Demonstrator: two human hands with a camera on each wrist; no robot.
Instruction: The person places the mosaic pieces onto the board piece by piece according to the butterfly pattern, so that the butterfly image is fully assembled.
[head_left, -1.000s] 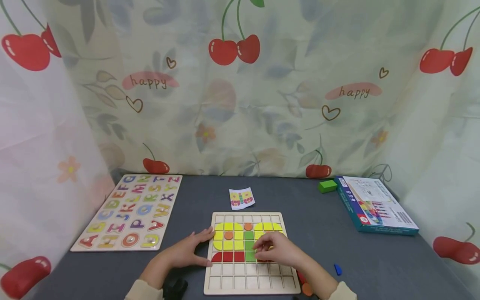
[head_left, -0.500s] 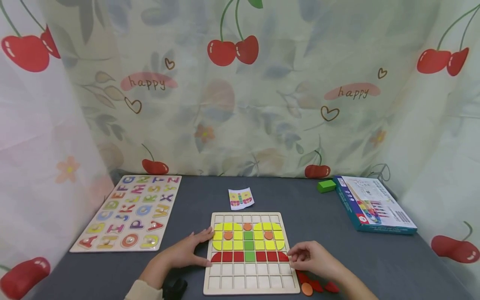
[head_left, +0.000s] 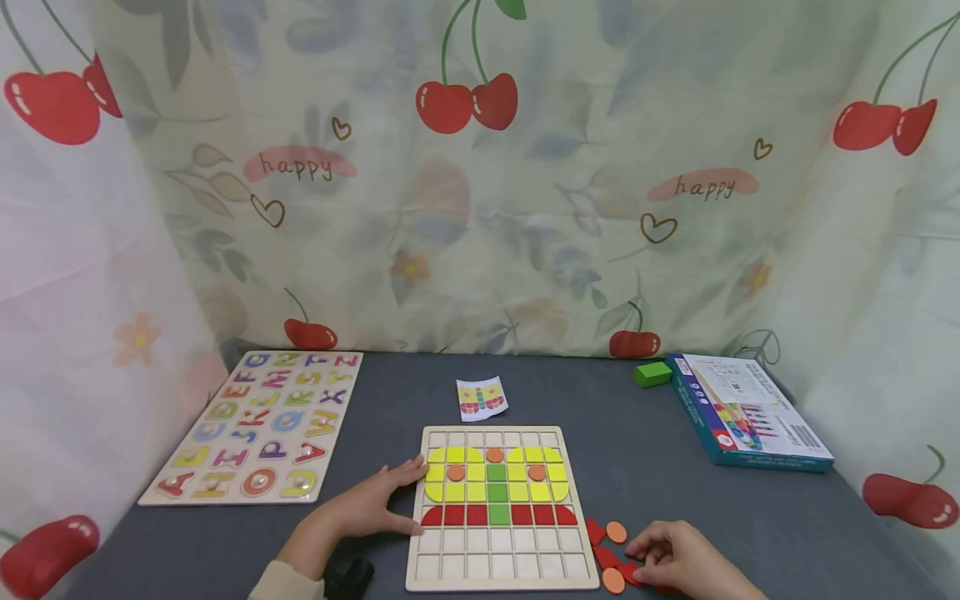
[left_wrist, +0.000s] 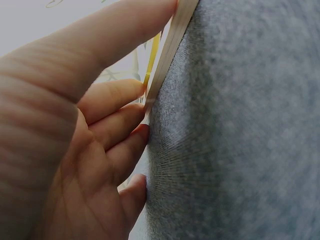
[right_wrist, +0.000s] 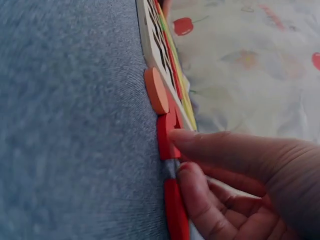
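A wooden grid board [head_left: 491, 567] holds yellow tiles [head_left: 456, 492], a green column [head_left: 498, 492], orange discs [head_left: 495, 455] and a row of red tiles [head_left: 477, 515]. My left hand [head_left: 367, 504] rests at the board's left edge, thumb and fingers spread along it; in the left wrist view the fingertips touch the wooden edge. Right of the board, my right hand [head_left: 690, 558] is down at a cluster of loose red pieces [head_left: 606, 557] and orange discs [head_left: 613, 581]. In the right wrist view its thumb touches a red piece [right_wrist: 164, 145], with a gap between thumb and index finger.
A butterfly pattern card [head_left: 482, 398] lies behind the board. An alphabet puzzle [head_left: 251, 429] is at the left. A box [head_left: 753, 412] and a green block [head_left: 652, 374] lie at the back right. A black object [head_left: 349, 578] is by the left wrist.
My right hand has moved off the board to the loose pieces at the right, uncovering the right end of the red row and an orange disc among yellow tiles. My left hand stays put.
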